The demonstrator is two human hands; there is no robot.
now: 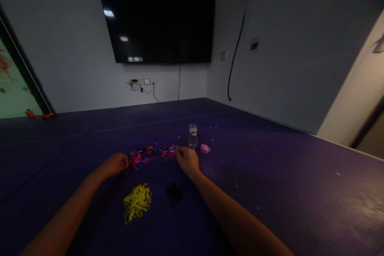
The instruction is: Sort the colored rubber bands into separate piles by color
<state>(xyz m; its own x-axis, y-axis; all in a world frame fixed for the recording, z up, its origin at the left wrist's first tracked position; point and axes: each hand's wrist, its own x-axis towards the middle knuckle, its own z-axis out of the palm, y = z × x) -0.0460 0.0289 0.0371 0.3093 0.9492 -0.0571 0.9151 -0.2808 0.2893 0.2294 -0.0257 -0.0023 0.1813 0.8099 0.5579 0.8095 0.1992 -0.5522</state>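
Observation:
A long, loose heap of mixed pink, red, blue and dark rubber bands (144,156) lies on the purple floor. At its left end, my left hand (117,163) has its fingers curled together; a small dark loop shows just below them. My right hand (189,160) is at the opposite end, thumb and fingers pinched by the pink and blue bands. Whatever is between the fingertips of either hand is too small to tell. Nearer to me are a pile of yellow rubber bands (137,202) and, to its right, a smaller pile of black ones (175,193).
Just beyond my right hand stands a clear bottle (193,137), upright and uncapped, with a pink lid (205,149) beside it. Small pale scraps dot the purple floor (270,176). A large dark television (162,24) hangs on the back wall, above sockets and cables (142,84).

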